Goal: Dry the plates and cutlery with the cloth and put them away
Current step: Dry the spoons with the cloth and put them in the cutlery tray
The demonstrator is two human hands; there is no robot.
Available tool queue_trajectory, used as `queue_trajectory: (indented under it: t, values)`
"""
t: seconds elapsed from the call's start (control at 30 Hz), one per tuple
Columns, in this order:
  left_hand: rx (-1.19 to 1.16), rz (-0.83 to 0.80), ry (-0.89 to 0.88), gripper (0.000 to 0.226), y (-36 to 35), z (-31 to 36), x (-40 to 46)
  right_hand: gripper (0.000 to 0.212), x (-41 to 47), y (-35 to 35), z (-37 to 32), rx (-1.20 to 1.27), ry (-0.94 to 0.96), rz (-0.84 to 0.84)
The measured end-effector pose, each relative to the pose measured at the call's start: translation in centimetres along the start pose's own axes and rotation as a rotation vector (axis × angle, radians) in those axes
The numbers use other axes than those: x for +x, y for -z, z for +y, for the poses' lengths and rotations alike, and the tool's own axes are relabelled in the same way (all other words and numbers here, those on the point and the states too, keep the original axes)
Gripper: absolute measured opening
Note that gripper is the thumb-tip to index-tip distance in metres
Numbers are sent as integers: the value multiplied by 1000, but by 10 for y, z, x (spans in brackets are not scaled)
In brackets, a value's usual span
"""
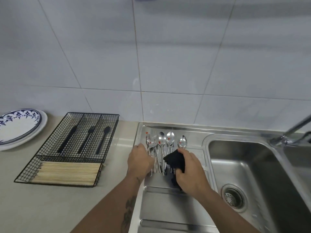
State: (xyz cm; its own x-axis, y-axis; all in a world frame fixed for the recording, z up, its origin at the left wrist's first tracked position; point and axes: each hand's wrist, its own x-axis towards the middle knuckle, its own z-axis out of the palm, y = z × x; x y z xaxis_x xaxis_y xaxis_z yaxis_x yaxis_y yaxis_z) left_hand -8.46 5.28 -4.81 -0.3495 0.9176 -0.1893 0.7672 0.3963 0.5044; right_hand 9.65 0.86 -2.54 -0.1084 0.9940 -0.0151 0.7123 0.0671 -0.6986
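Several steel spoons [170, 138] and a fork [148, 139] lie in a bunch on the sink's drainboard [168, 207], bowls pointing to the wall. My left hand [139, 161] rests on the left handles of the bunch, fingers curled around them. My right hand [191, 172] grips a black cloth [175, 161] pressed over the right handles. A stack of plates [20, 126], the top one white with a blue rim pattern, sits at the far left of the counter. A black wire cutlery tray [70, 148] stands between plates and sink.
The wire tray holds black cutlery [87, 138] in its back compartments and pale wooden chopsticks [67, 173] in the front one. The sink basin [252, 174] with its drain [234, 198] lies to the right, a tap [289, 133] above it. A tiled wall backs the counter.
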Motion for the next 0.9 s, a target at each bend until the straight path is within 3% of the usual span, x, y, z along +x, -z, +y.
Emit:
queue_trajectory:
  t: [0.23,0.5,0.7,0.9]
  values:
    - [-70,44,-114,36,18,-22,-22,56,-27,6,-16,-40,8,27]
    - [-12,-36,-340,64,47,-14,-71,46,-50,11,-42,-84,70,206]
    - [-65,-57,-546,67,64,13,-101,57,-68,10,-47,-417,241,213]
    - [-62,-117,-680,69,73,22,-125,49,-86,23,-35,-530,127,313]
